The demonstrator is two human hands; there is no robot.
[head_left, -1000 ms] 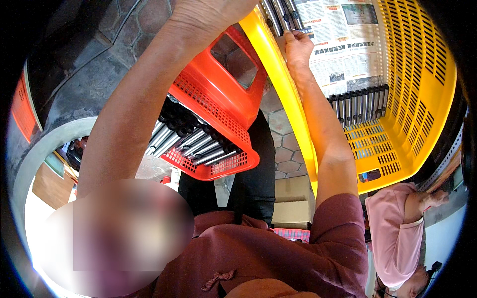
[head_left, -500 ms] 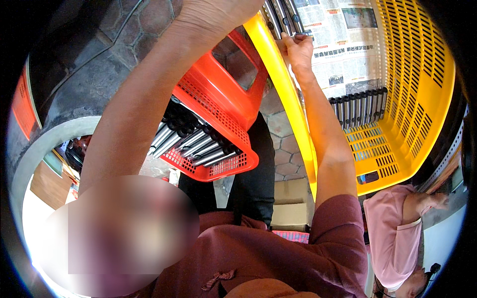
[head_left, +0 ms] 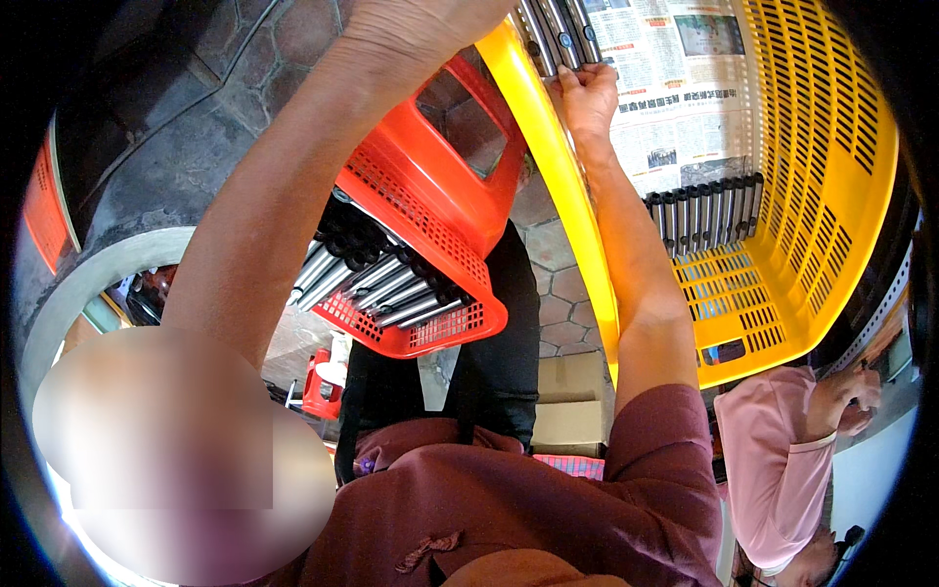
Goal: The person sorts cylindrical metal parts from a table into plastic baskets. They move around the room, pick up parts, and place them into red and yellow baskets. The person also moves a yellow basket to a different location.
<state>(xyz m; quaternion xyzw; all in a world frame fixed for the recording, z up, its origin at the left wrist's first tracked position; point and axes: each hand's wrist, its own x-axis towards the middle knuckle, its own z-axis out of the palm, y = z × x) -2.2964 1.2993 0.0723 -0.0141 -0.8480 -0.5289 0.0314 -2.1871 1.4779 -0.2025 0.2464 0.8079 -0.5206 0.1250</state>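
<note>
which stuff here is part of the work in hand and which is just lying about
In hand: right hand gripping metal rods; yellow crate lined with newspaper; orange crate of rods.
Lying about: cardboard box; person in pink.

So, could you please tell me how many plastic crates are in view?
2: a large yellow perforated plastic crate on the right, and a smaller orange plastic crate left of it. More may be hidden.

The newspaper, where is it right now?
In the head view the newspaper lies inside the yellow basket at the upper right, just right of the right hand and above a row of dark-tipped metal tubes.
</note>
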